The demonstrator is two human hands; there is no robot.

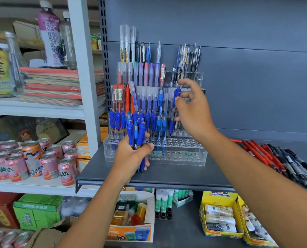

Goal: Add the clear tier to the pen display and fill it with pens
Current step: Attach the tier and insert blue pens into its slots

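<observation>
A stepped pen display [159, 97] stands on the grey shelf [176, 173], its upper rows full of pens. At its front sits the clear tier [177, 154], a perforated block with blue pens standing in its left holes and bare holes at the right and front. My left hand [133, 156] grips a bundle of blue pens [136, 135] upright in front of the tier's left end. My right hand [192, 106] pinches a single blue pen [174, 111] by its top, its tip hanging just above the tier's back row.
Loose red and black pens [281, 158] lie on the shelf at the right. A white rack at the left holds drink cans [47, 161], bottles and stacked paper [54, 86]. Below the shelf stand glue sticks [164, 199] and yellow boxes [220, 215].
</observation>
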